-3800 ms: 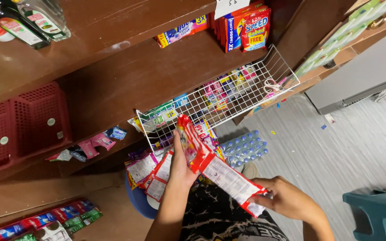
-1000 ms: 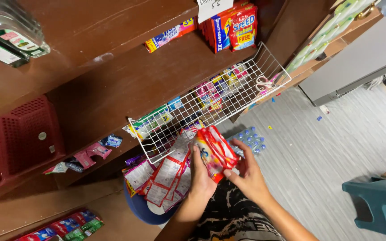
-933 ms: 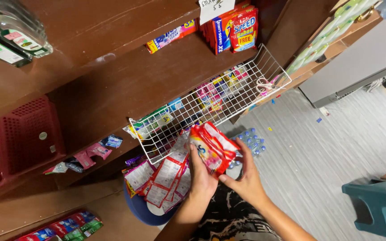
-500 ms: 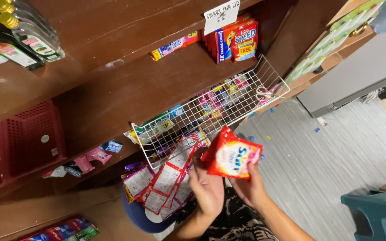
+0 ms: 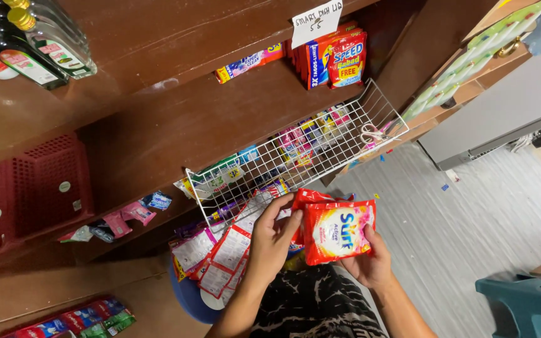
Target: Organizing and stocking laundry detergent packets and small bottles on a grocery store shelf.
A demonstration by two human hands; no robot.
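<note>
Both hands gripping: right hand holds folded red detergent sachets at 5 o'clock of wire basket, left hand clamps the strip's trailing sachets, none shelved yet.

The sachet was red, fading to pink with a blue mark. Above it, the wire basket was white. Left of that basket, the crates were red. The shelves were dark brown wood.
</note>
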